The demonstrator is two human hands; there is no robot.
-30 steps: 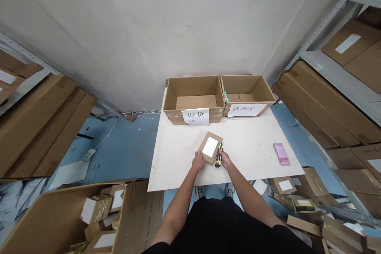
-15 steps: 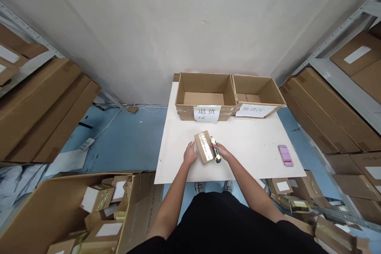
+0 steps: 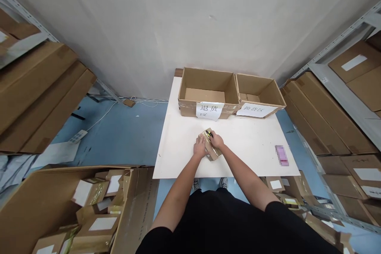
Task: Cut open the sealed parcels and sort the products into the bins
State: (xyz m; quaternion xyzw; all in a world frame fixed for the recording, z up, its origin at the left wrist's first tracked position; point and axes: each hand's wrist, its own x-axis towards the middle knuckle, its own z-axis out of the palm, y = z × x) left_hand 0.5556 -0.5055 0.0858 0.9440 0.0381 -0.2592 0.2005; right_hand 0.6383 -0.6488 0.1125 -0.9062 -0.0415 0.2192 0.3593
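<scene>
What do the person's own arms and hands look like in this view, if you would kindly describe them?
The left hand and right hand are bare, with no gloves, and no watch or bracelet shows on either wrist. The forearms are uncovered up to a plain black left sleeve and a matching right sleeve.

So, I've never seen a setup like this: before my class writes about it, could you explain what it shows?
No machine here: a person works bare-handed. The view comes from a camera worn on the head, looking forward and down. The left hand steadies a small taped carton on a white table. The right hand grips what looks like a black-and-yellow cutter, partly hidden, at the carton's top. Farther back stand a larger open box and a smaller open box, each with a paper sign. A blurred pink item lies toward the right.
</scene>
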